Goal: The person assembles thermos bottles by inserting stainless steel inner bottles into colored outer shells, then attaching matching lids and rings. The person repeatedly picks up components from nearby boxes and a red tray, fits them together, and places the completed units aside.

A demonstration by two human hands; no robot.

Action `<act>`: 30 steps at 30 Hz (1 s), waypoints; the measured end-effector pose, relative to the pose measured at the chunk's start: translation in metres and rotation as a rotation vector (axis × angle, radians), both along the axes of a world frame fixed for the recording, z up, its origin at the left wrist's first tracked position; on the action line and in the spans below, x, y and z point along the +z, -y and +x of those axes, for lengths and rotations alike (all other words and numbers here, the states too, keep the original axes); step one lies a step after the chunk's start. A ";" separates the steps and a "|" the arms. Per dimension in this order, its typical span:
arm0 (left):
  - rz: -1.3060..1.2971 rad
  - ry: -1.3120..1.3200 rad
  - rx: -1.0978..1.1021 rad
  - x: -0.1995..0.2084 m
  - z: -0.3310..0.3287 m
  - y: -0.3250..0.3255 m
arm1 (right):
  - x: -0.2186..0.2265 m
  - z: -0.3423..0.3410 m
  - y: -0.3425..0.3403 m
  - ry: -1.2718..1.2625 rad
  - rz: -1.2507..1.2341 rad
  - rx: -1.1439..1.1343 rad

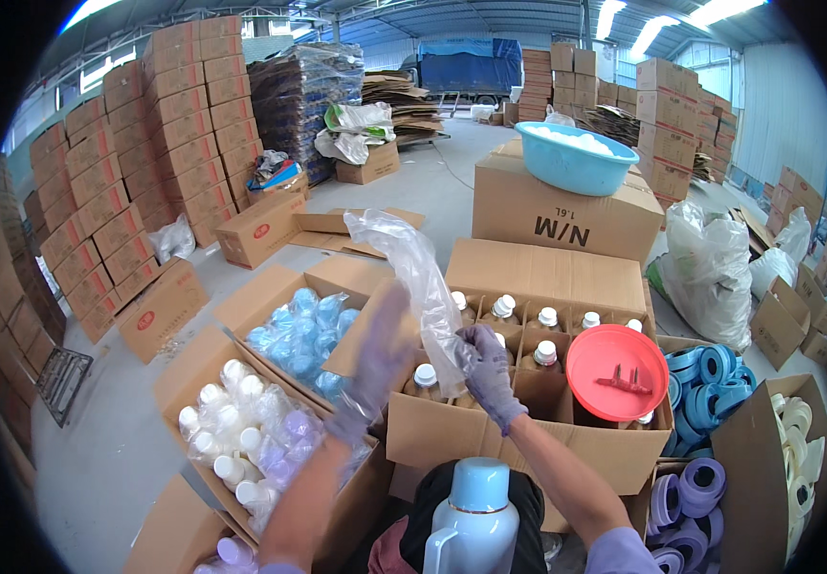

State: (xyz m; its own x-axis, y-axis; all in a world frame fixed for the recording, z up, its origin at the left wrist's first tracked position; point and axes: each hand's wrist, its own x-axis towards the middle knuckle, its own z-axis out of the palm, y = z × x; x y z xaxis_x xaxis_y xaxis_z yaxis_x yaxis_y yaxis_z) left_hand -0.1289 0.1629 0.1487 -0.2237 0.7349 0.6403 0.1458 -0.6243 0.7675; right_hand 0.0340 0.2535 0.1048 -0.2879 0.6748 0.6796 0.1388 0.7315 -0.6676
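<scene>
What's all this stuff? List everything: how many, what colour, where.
Divided carton: one, brown, centre
Bottles: several, white caps, inside it
Plastic sleeve: one, clear, above carton
Round tray: one, red, atop carton
Flask: one, light blue, bottom centre
Tub: one, light blue, behind bottles
Closed carton: one, brown, under tub
Wrapped pieces: many, blue, white, purple, left
Looped parts: many, teal, purple, cream, right
Stacked cartons: many, brown, background
Sacks: several, whitish, right
Tarp: one, blue, far back
Left hand: one, purplish glove, blurred near sleeve
Right hand: one, purplish glove, gripping sleeve

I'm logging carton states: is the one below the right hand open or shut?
Open: the carton has its far flap folded back, exposing white-capped bottles inside.
</scene>
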 end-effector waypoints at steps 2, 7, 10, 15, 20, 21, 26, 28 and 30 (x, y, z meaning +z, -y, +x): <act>-0.117 -0.283 0.302 -0.052 0.022 0.021 | -0.001 -0.003 0.021 -0.100 -0.189 0.090; -0.410 0.790 0.213 -0.118 0.031 0.042 | -0.038 0.058 0.055 0.183 -0.120 -0.143; -0.043 -0.420 0.592 -0.128 0.034 0.078 | -0.074 0.107 0.070 0.392 -0.109 -0.231; -0.741 0.282 -0.554 -0.081 0.033 0.177 | -0.077 0.144 0.149 0.320 -0.032 -0.200; -0.546 -0.596 -0.929 -0.120 0.042 0.237 | -0.116 0.188 0.217 0.469 0.006 -0.083; -0.553 -0.680 -0.911 -0.142 0.045 0.258 | -0.122 0.195 0.236 0.535 0.100 0.004; -1.034 -0.426 -0.421 -0.110 0.027 0.261 | -0.159 0.265 0.311 0.761 0.113 0.499; -0.828 0.071 -0.379 -0.085 0.047 0.234 | -0.169 0.280 0.311 0.800 0.107 0.492; -0.638 -0.564 0.108 -0.099 0.085 0.242 | -0.175 0.276 0.305 0.792 0.176 0.501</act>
State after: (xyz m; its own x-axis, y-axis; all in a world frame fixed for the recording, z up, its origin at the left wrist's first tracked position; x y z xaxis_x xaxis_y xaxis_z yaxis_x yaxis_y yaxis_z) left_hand -0.0435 -0.0789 0.0493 -0.0856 0.9853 0.1478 0.6446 -0.0584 0.7623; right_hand 0.3100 -0.0516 -0.0703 -0.9358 0.2553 0.2430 0.1471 0.9094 -0.3890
